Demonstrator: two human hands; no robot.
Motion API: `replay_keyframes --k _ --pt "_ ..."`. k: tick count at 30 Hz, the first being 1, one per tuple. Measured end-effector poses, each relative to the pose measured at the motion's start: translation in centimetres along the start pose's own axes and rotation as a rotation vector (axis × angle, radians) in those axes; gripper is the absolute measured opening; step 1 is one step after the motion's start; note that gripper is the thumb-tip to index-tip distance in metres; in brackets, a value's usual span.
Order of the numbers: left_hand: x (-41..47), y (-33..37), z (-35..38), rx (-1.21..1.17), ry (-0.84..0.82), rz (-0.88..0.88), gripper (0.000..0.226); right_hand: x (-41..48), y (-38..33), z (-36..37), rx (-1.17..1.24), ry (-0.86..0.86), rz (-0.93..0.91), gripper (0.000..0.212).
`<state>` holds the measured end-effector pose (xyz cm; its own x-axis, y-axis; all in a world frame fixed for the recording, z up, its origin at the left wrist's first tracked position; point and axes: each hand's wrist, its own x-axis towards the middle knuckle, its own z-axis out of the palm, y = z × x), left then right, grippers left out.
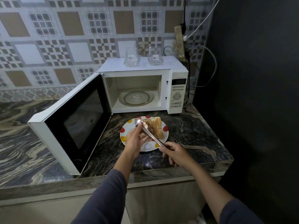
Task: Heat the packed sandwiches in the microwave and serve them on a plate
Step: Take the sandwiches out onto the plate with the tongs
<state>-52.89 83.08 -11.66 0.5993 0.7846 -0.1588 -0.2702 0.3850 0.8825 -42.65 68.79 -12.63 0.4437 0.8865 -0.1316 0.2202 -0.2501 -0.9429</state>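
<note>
1. Evidently nearing the end: judging the heating as done, going by the microwave [177,94] standing with its door [69,122] swung wide and the turntable [136,98] lying bare.
2. Counting the unpacking as finished too, seeing two clear tubs [131,59] sitting empty side by side on top of the microwave.
3. Finding the sandwiches [156,127] on the spotted plate [145,148], toward its far right side and pressed close together, with the plate resting on the countertop [194,130] just in front of the microwave's opening.
4. Gripping the handle end of the tongs [152,137] in the right hand [174,153], fingers curled round it, and angling the tongs up and to the left across the plate so that the head is lying against the near-left edge of the sandwiches.
5. Reaching in with the left hand [135,139] over the plate's left half, fingers bent toward the head of the tongs; possibly pinching the tip or steadying a piece of bread there, but glare and blur are making it impossible to tell which, or whether anything is being held at all.
6. Leaving little to do, by this reckoning: settling the last piece, lifting the tongs away and shutting the microwave door.
</note>
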Motion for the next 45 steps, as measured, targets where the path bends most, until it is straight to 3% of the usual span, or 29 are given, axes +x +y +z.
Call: replay_keyframes --k 5,12,15,20,29,35,42,45 --pt "0.4 0.0 -0.8 0.032 0.206 -0.019 0.044 0.2 0.8 -1.6 0.162 0.055 0.089 0.020" --pt "0.8 0.3 -1.2 -0.180 0.352 -0.014 0.036 0.8 1.6 -2.1 0.358 0.133 0.069 0.010" --pt "1.1 0.2 -1.0 -0.159 0.352 0.011 0.033 1.5 1.5 -1.8 0.369 0.143 0.057 0.011" --pt "1.7 -0.1 -1.1 -0.098 0.344 0.039 0.038 2.4 1.5 -1.1 0.165 0.140 -0.009 0.028" --pt "2.0 -0.1 -1.2 0.079 0.172 0.036 0.021 3.5 -1.9 1.5 -0.090 0.001 -0.081 0.032" --pt "2.7 0.8 -3.0 0.195 0.097 0.050 0.024 5.1 -2.0 3.0 -0.161 -0.080 0.001 0.041" --pt "5.4 2.7 -5.2 0.235 0.118 0.054 0.024 7.7 -3.3 5.3 -0.133 -0.134 0.013 0.022" --pt "7.6 3.7 -6.3 0.225 0.169 0.041 0.035 9.9 -4.3 6.6 -0.161 -0.109 0.020 0.020"
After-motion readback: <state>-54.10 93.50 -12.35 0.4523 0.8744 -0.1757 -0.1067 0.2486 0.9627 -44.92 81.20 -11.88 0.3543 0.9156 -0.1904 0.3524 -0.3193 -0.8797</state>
